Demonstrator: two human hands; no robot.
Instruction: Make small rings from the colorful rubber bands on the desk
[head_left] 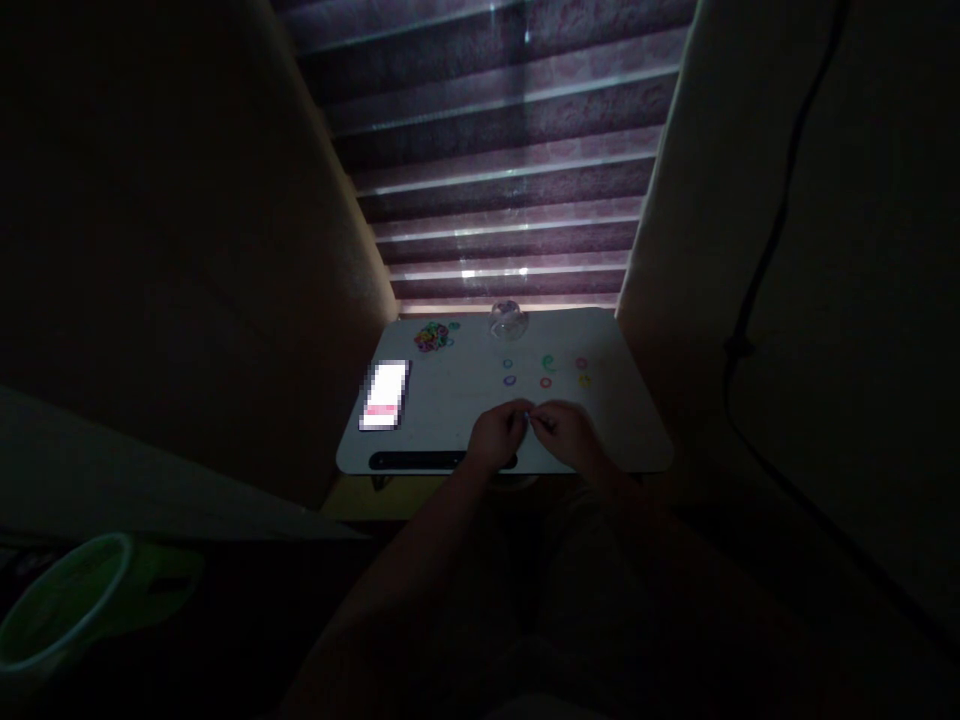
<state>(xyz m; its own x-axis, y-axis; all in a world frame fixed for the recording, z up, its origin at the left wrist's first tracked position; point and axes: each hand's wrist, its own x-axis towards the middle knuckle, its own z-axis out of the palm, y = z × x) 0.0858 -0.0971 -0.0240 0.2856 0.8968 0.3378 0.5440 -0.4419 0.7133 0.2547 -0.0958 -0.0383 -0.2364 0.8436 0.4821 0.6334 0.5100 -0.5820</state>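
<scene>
Left hand: your left hand (496, 436) lies at the near edge of the white table (450, 395), with the forearm coming up from the lower left. The wrist is low and the knuckles turn toward the middle.
Left fingers: curled in tight, with the tips drawn into a pinch on the inner side.
Right hand: your right hand (570, 432) mirrors it from the other side. Its forearm is lost in the dark below.
Right fingers: also curled closed, with the tips pointing left to meet the other hand's.
Held thing: a pale speck (529, 417) sits where both pinches meet, just above the tabletop (it is too small and dim to say what it is).
Loose rings: small coloured rings (546, 382) lie scattered just beyond your hands, apart from them.
Band pile: a heap of mixed colours (432, 336) sits at the far left corner.
Clear jar: it stands at the far edge (508, 320), near the middle.
Phone: its lit screen (385, 395) lies flat, left of your hands.
Green bowl: it is off the table (67, 600), low on your left.
Blinds: striped slats (510, 150) hang behind the table.
</scene>
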